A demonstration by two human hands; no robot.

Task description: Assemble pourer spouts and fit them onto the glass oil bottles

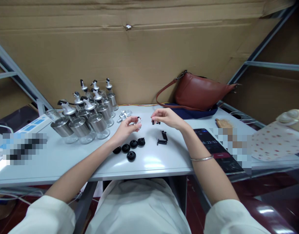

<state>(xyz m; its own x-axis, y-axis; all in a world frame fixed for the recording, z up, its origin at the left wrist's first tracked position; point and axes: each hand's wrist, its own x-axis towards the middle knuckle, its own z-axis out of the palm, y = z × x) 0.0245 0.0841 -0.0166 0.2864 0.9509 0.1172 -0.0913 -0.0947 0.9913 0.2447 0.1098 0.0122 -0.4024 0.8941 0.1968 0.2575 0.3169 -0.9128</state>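
My left hand [126,129] is closed around a small clear spout piece [137,121] held above the grey table [66,156]. My right hand [165,117] pinches a small black part [153,122] just to the right of it, a short gap between the two. Below the hands lie several black round caps [131,147] and a few black stopper pieces [163,138]. A metal pourer [123,115] lies behind my left hand.
Several glass-and-steel dispenser bottles [90,113] stand at the back left. A brown leather bag [200,92] rests at the back right on blue cloth. A black phone [216,149] showing a timer lies right. A power strip [33,125] sits far left. Cardboard walls behind.
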